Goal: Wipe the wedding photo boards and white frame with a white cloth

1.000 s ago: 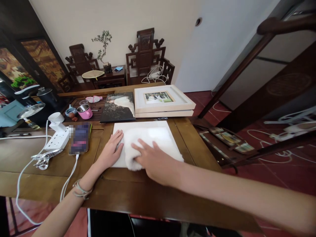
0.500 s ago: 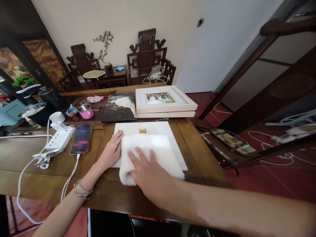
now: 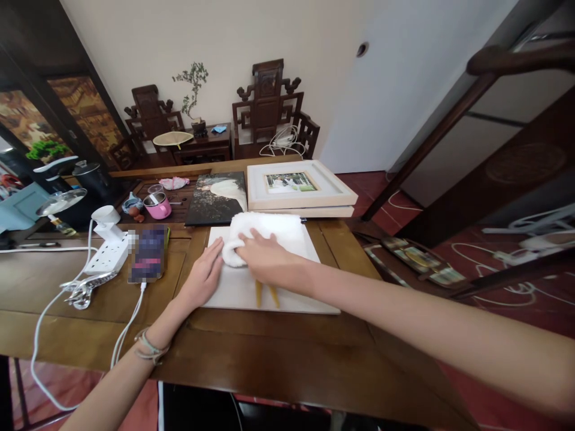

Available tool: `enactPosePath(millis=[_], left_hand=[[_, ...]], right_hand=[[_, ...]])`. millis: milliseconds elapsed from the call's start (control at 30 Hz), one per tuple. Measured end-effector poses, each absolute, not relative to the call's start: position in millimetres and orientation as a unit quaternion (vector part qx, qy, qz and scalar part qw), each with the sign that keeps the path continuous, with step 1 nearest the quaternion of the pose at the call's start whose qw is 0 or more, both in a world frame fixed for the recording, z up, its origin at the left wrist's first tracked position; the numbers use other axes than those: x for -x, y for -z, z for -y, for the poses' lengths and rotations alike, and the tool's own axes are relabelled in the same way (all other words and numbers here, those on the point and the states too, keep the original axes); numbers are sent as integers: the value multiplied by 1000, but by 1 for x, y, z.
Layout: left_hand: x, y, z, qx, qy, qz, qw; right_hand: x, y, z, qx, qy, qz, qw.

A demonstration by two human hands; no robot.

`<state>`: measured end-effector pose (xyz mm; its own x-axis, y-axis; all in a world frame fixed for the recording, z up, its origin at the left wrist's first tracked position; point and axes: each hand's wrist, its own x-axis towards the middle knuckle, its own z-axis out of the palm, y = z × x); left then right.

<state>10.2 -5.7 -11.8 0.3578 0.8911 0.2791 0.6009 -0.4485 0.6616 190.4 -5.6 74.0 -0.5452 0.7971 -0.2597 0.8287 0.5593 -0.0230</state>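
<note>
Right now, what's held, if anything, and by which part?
The white cloth, under the right hand at its near side, grip unclear; the left hand rests flat on the board, gripping nothing.

A fluffy white cloth (image 3: 288, 228) is spread over the far edge of a flat white rectangular panel (image 3: 231, 292), laid on the brown wooden worktop (image 3: 251, 353).

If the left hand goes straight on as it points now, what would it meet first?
Most likely the white cloth under the right hand, with the dark picture beyond it; the gap is unclear.
</note>
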Motion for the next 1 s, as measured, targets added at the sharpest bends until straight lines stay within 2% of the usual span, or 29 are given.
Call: enactPosePath(millis=[200, 300, 433, 533, 700, 1000], left_hand=[[-9, 6, 7, -708, -420, -493, 282], [-9, 7, 8, -717, -410, -495, 270], [-11, 9, 11, -761, -345, -493, 243], [-13, 10, 11, -793, -287, -484, 236], [-15, 8, 8, -809, -267, -478, 212], [-15, 7, 7, -821, -289, -453, 190]], right_hand=[[-175, -57, 40, -393, 23, -916, 74], [-179, -52, 78, -306, 10, -951, 50], [-195, -59, 101, -296, 71, -951, 60], [-210, -74, 83, -341, 135, -926, 91], [-220, -90, 21, -434, 135, -887, 81], [-173, -97, -47, -374, 134, -917, 43]])
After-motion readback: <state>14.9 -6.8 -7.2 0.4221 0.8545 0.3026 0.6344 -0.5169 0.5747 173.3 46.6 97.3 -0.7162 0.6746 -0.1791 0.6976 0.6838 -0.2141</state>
